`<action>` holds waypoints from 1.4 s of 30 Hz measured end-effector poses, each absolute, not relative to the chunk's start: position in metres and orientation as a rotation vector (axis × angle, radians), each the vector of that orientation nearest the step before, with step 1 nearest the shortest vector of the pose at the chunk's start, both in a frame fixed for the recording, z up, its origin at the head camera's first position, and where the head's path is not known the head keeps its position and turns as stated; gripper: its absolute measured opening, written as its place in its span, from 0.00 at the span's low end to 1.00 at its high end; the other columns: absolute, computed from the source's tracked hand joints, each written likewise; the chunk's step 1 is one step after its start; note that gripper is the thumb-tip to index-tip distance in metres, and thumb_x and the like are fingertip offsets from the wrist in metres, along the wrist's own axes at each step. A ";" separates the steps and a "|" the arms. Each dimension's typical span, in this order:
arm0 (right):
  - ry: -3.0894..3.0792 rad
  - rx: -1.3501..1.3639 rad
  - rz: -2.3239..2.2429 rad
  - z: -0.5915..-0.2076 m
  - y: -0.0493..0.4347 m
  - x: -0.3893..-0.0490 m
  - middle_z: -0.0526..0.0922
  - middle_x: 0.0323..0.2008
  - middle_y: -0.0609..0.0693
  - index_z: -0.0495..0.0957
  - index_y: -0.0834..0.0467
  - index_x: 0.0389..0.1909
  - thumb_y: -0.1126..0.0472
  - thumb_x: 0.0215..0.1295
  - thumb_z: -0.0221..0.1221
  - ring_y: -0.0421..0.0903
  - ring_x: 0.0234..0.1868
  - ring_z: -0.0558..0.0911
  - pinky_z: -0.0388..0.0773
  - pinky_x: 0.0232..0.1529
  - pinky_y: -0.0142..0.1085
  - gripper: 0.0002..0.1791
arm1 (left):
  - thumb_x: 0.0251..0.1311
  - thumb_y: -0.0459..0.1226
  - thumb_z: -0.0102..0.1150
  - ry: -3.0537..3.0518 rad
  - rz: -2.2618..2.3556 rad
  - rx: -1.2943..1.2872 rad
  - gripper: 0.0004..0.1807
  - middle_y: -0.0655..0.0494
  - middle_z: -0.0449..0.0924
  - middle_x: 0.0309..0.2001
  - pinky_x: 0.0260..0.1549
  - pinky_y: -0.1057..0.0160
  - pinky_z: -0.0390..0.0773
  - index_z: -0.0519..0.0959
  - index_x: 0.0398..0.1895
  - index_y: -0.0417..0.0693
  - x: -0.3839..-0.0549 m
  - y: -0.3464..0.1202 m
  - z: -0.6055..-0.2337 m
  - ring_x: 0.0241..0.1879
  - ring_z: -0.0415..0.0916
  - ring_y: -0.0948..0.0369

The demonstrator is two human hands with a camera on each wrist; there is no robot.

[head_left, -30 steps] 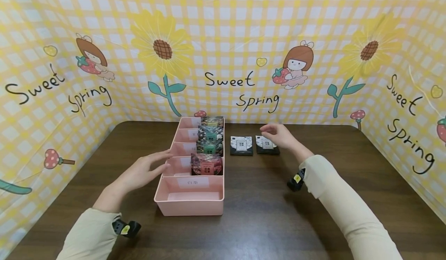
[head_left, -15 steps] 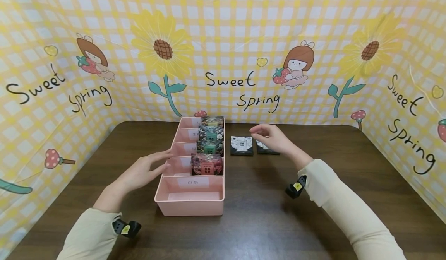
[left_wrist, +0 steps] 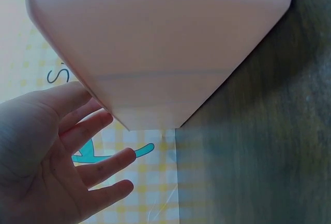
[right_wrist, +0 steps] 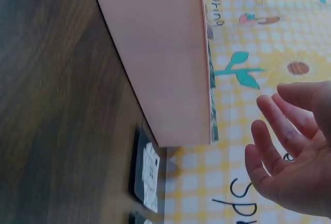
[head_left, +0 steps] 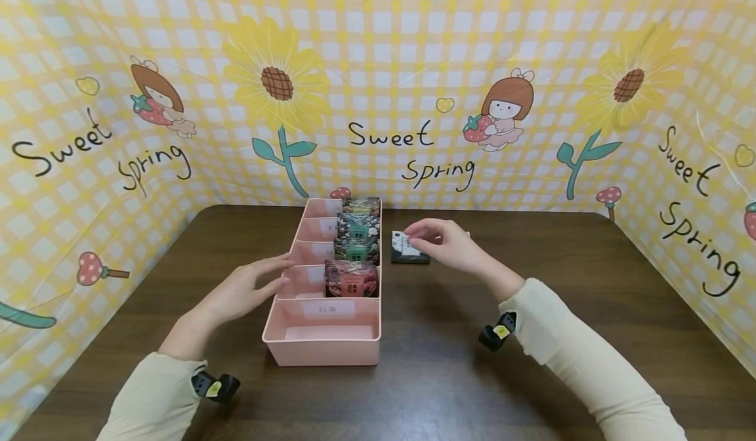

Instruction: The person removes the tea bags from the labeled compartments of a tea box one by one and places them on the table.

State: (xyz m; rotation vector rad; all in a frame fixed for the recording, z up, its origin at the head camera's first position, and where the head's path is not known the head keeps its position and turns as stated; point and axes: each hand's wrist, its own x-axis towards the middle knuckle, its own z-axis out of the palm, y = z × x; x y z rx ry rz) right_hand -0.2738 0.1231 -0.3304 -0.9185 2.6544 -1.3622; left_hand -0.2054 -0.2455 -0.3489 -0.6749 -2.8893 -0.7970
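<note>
A long pink divided box (head_left: 321, 354) stands on the table, with labels inside its compartments. My left hand (head_left: 239, 290) rests at the box's left rim, its fingers extended; in the left wrist view the thumb and fingertips meet that edge. To the right of the box lies a black-and-white tea sachet (head_left: 406, 255). Over it hovers my right hand (head_left: 453, 247), fingers loosely bent and holding nothing, as the right wrist view shows. A second black-and-white sachet (right_wrist: 137, 218) is mostly hidden behind that hand in the head view.
Upright sachets fill the right side of the box's rear compartments: red ones (head_left: 352, 283), green ones (head_left: 356, 251), teal-and-dark ones (head_left: 357, 227) and yellowish ones (head_left: 361, 205). The front compartment (head_left: 331, 331) shows its bare floor. A yellow checked cloth (head_left: 378, 67) surrounds the dark wooden table (head_left: 449, 375).
My right hand has moved left and slightly toward me, from above the right sachet to the left one. The left hand and the box stay as they were.
</note>
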 end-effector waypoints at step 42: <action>2.630 -0.999 -1.420 -0.366 0.065 -0.265 0.85 0.40 0.56 0.81 0.64 0.44 0.64 0.60 0.61 0.48 0.39 0.83 0.80 0.40 0.32 0.12 | 0.66 0.40 0.52 -2.912 -0.810 -0.666 0.22 0.38 0.67 0.64 0.60 0.39 0.64 0.71 0.61 0.42 -0.204 -0.244 -0.346 0.64 0.63 0.40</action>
